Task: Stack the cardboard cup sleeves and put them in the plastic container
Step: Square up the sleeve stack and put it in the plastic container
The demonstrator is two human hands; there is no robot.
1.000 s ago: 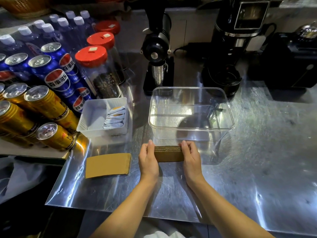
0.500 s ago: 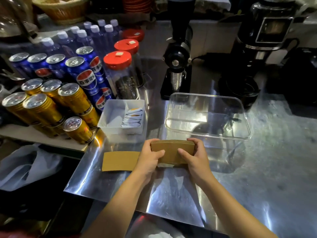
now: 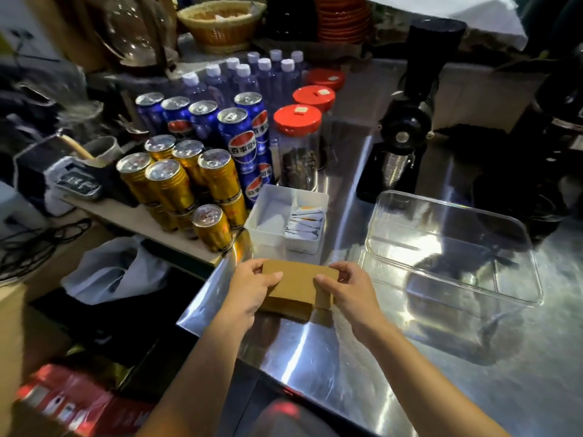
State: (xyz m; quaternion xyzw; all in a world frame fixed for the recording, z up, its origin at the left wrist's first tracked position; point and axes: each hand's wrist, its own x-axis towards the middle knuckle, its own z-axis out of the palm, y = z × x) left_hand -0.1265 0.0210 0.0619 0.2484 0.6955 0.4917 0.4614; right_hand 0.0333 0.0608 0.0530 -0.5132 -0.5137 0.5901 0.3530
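Hands meet over the near-left corner of the steel counter (image 3: 315,357): the left hand (image 3: 249,290) and the right hand (image 3: 348,291) each grip one end of a stack of cardboard cup sleeves (image 3: 296,283), thumbs pressed on the top face, the other fingers wrapped out of sight around the ends. How many sleeves are in the stack cannot be told — only the flat brown top and a shadowed lower edge show, and a second brown layer peeks out beneath at the near side. Whether the stack rests on the counter or hangs just above it is unclear.

The clear plastic container (image 3: 454,247) stands to the right of the hands, apart from them, open at the top; reflections on its walls blur its floor. Behind the stack sits a white tray (image 3: 268,222) holding small packets (image 3: 304,223). Gold cans (image 3: 170,184) and blue cans (image 3: 236,134) crowd the left, beside red-lidded jars (image 3: 298,121) — their contents too dark to read. A black grinder (image 3: 407,121) stands behind the container, its top cut off in shadow.
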